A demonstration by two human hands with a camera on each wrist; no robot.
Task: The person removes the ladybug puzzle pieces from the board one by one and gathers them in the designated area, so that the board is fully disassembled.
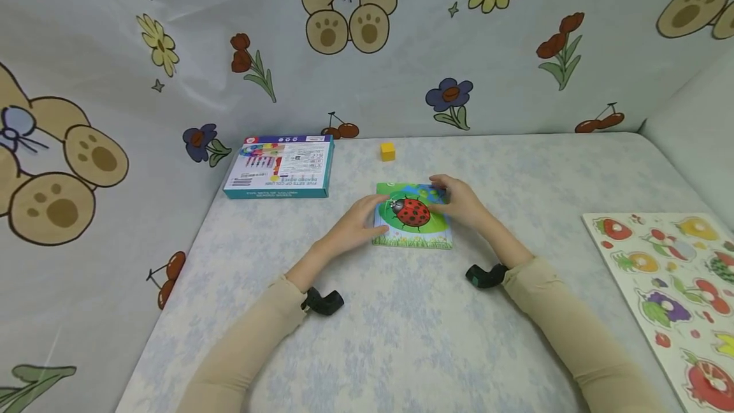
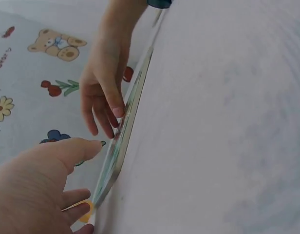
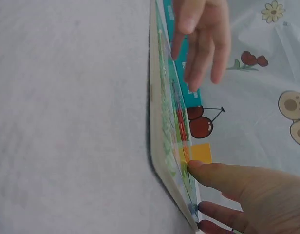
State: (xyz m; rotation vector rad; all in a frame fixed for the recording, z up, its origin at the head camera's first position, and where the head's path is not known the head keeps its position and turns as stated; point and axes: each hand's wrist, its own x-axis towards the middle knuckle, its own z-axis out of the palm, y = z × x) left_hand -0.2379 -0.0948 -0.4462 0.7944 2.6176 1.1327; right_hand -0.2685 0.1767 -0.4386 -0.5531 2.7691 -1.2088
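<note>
Both hands are holding a wide grip: the left hand (image 1: 358,225) is reaching to the left edge of the ladybird board (image 1: 413,214) with thumb and fingers apart, and the right hand (image 1: 463,202) is bracketing its far right corner, the thumb lying over the picture. Neither is plainly clamping; they are probably flanking the board so that it can be steadied evenly. The board is lying flat on the worktop (image 1: 395,343), in front of the person, likely for easy reach. Beyond it, a yellow block (image 1: 387,152) is sitting near the back edge. A box (image 1: 281,171) is lying to the far left and a fruit board (image 1: 665,285) well apart to the right, presumably so that neither is crowding the hands.
</note>
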